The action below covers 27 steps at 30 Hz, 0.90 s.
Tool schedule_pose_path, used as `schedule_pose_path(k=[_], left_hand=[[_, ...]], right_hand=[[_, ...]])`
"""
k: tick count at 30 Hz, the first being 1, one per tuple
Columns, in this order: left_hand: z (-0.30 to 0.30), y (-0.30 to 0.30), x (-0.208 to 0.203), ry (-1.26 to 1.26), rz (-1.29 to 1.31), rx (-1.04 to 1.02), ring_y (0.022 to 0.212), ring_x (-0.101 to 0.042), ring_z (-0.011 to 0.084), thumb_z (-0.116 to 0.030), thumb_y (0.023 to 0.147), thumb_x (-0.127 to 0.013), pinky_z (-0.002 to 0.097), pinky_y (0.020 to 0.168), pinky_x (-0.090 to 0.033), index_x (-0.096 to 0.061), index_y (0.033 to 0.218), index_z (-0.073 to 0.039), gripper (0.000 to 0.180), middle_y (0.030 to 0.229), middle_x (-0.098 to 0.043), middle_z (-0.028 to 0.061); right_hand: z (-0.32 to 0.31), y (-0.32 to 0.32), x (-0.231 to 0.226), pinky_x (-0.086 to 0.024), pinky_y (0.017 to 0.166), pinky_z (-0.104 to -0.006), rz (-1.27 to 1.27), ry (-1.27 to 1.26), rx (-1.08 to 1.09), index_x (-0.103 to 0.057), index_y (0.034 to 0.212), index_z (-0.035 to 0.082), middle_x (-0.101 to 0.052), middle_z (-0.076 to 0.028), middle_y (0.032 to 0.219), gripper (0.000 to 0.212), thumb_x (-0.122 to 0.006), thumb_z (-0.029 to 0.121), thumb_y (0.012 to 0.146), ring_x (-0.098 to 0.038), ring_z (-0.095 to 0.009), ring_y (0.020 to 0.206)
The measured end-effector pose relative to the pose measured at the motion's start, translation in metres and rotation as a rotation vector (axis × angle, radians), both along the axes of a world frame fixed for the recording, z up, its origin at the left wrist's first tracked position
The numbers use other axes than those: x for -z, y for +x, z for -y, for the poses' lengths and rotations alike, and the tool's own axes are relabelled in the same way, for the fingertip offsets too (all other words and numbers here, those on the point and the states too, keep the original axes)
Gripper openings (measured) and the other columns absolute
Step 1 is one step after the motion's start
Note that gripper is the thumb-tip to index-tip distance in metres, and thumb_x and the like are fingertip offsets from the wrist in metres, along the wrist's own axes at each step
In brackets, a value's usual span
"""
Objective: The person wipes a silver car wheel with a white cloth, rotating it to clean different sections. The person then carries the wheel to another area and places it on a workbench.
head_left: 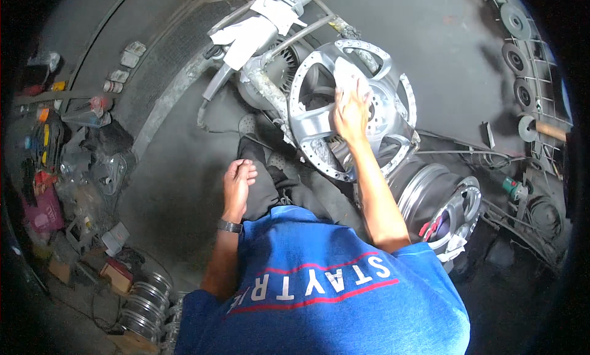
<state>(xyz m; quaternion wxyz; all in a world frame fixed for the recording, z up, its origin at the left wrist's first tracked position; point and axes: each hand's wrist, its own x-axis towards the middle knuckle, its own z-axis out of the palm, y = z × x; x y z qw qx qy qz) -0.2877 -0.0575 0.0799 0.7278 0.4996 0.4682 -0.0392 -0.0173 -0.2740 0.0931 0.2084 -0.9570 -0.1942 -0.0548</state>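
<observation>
A silver multi-spoke wheel face (pixel 312 125), with small holes around its rim, leans on a metal stand in front of me. My right hand (pixel 353 116) presses a white cloth (pixel 350 72) against the wheel near its hub. The fingers lie over the cloth and partly cover it. My left hand (pixel 238 175) hangs over my left thigh, apart from the wheel. Its fingers are curled in, and I see nothing in them. A dark watch (pixel 230 225) is on that wrist.
Beside my right arm stands another wheel rim (pixel 424 192) with cloths in it. White cloths (pixel 249 38) hang on the stand's bar. Discs (pixel 515 21) hang on the right-hand rack, near a green power tool (pixel 511 186). Bags and boxes (pixel 117 238) crowd the left, above stacked metal rims (pixel 146 306).
</observation>
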Motion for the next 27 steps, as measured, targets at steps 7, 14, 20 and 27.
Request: schedule_pose_path(k=[7, 14, 20, 27], left_hand=[[-0.020, 0.040, 0.008, -0.067, -0.036, 0.083, 0.087, -0.068, 0.0104, -0.025, 0.108, -0.064, 0.0267, 0.077, -0.054, -0.069, 0.116, -0.004, 0.023, 0.101, -0.074, 0.0039], [-0.058, 0.079, 0.017, -0.064, -0.074, 0.234, 0.088, -0.070, 0.0114, -0.026, 0.108, -0.062, 0.0277, 0.078, -0.056, -0.068, 0.117, -0.005, 0.023, 0.102, -0.074, 0.0047], [-0.081, 0.111, 0.019, -0.096, -0.112, 0.315, 0.088, -0.072, 0.0140, -0.028, 0.108, -0.064, 0.0293, 0.078, -0.057, -0.067, 0.120, -0.003, 0.028, 0.104, -0.076, 0.0072], [-0.103, 0.134, 0.029, -0.168, -0.087, 0.372, 0.087, -0.068, 0.0098, -0.029, 0.108, -0.065, 0.0275, 0.076, -0.053, -0.065, 0.120, -0.004, 0.028, 0.100, -0.074, 0.0044]], right_hand=[[0.006, -0.004, -0.013, -0.017, 0.127, -0.0678, 0.009, -0.140, -0.031, -0.054, 0.144, -0.011, -0.049, -0.032, 0.156, 0.053, -0.049, 0.030, 0.111, -0.036, -0.047, 0.154], [-0.038, 0.029, -0.023, -0.021, 0.125, -0.0686, -0.013, -0.082, 0.046, -0.063, 0.136, -0.006, -0.050, -0.033, 0.155, 0.042, -0.055, 0.025, 0.108, -0.038, -0.049, 0.152], [-0.034, 0.044, -0.011, -0.021, 0.128, -0.0641, -0.032, -0.216, 0.109, -0.062, 0.137, -0.006, -0.050, -0.032, 0.156, 0.042, -0.057, 0.023, 0.106, -0.034, -0.049, 0.155], [-0.081, 0.063, -0.017, -0.022, 0.131, -0.0569, -0.150, -0.278, -0.241, -0.050, 0.152, -0.005, -0.050, -0.024, 0.160, 0.063, -0.062, 0.014, 0.093, -0.037, -0.039, 0.156]])
